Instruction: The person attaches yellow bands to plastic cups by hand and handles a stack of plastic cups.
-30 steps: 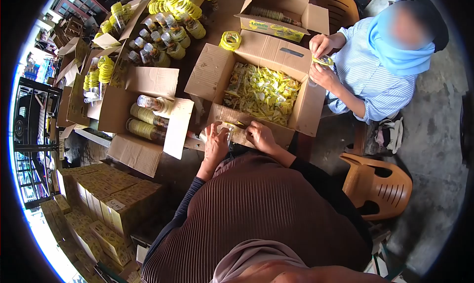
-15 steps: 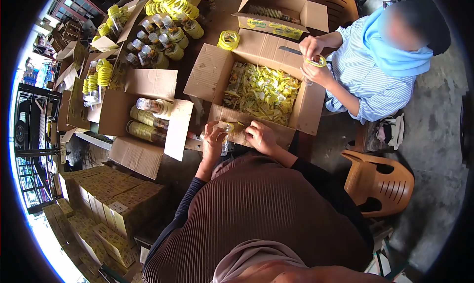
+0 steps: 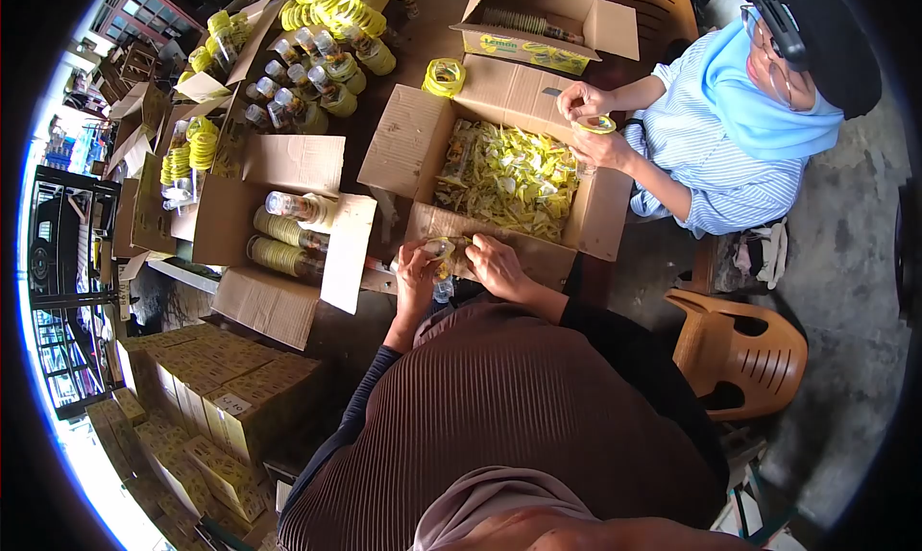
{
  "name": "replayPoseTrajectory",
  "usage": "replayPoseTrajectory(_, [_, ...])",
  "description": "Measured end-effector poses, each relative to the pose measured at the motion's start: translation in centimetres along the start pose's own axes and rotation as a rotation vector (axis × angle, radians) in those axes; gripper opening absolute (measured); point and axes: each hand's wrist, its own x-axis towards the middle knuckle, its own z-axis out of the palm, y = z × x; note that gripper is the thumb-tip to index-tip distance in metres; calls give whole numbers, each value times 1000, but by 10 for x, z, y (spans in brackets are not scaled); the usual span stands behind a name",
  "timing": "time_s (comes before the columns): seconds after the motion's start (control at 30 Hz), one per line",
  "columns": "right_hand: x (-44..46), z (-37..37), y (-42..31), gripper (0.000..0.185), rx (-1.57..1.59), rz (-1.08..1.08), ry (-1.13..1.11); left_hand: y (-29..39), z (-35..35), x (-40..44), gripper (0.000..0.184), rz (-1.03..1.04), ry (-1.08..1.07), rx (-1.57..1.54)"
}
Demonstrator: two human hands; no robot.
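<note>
Yellow and thin, a curved strip of packing bridges the two hands I watch through the head camera. I have the left hand's fingers curled on a small clear plastic container, just off the near flap of an open brown cardboard box filled with yellow-and-clear wrapped pieces. At the strip's far end, the right hand keeps its fingers narrow; I cannot tell whether they grip it.

For writing, I read "Lemon" on a yellow-printed cardboard box at the far side of the brown wooden table (the smaller print there defeats me). A white sticker on the yellow-patterned stacked cartons bears dark marks too small for me to make out. To the right, a co-worker in a striped blue shirt holds a yellow-rimmed piece.
</note>
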Motion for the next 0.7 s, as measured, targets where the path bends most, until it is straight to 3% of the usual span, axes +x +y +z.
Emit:
replayPoseTrajectory(0.1, [-4, 25, 18, 18, -36, 32, -31, -1, 1, -7, 15, -51, -45, 41])
replayPoseTrajectory(0.17, [-11, 34, 29, 18, 16, -145, 251, -1, 0, -7, 15, -41, -28, 12])
replayPoseTrajectory(0.3, [-14, 12, 18, 20, 83, -42, 162, -5, 0, -7, 14, 56, 2, -6])
replayPoseTrajectory(0.37, [-11, -3, 9, 27, 118, 74, -41, -5, -1, -8, 14, 13, -6, -27])
replayPoseTrajectory(0.5, [-15, 11, 16, 27, 92, 7, 11, -3, -4, -9, 14, -66, -54, -89])
replayPoseTrajectory(0.57, [-16, 26, 25, 21, 60, -140, 192, -4, -2, -12, 15, -67, -54, -108])
replayPoseTrajectory(0.7, [-11, 6, 14, 17, 136, -7, 90, -16, 1, -16, 16, 44, 12, 28])
